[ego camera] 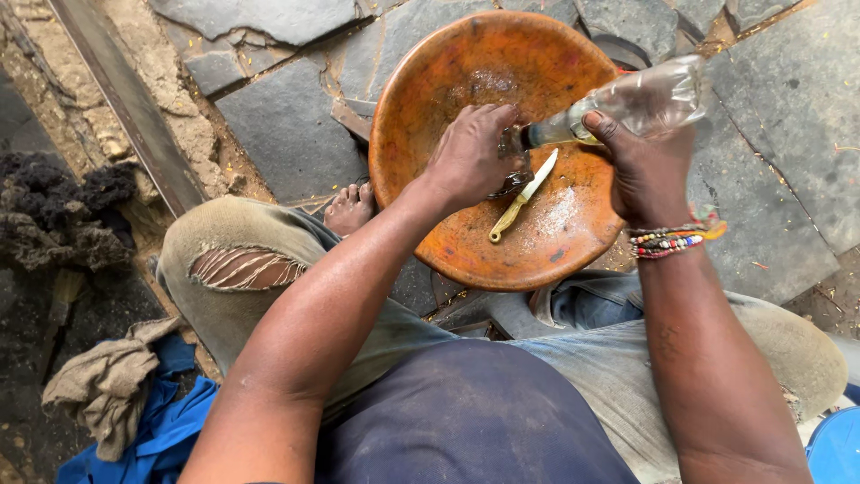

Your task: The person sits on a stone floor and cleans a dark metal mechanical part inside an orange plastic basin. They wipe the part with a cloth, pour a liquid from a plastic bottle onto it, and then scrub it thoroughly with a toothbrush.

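An orange-brown round bowl (475, 63) rests on the stone floor between my knees. My right hand (647, 170) grips a clear plastic bottle (645, 97), tilted with its neck pointing left into the bowl. My left hand (468, 154) is closed over a small dark object (512, 184) right at the bottle's mouth; what it is I cannot tell. A knife with a pale blade and yellow handle (521, 199) lies in the bowl just under my hands. A beaded bracelet (674, 240) circles my right wrist.
Grey stone slabs (287, 134) surround the bowl. A long metal bar (134, 108) runs diagonally at the left. A dark fibrous clump (63, 211) lies far left. Beige and blue cloths (125, 394) sit by my left knee. A blue container edge (838, 444) shows bottom right.
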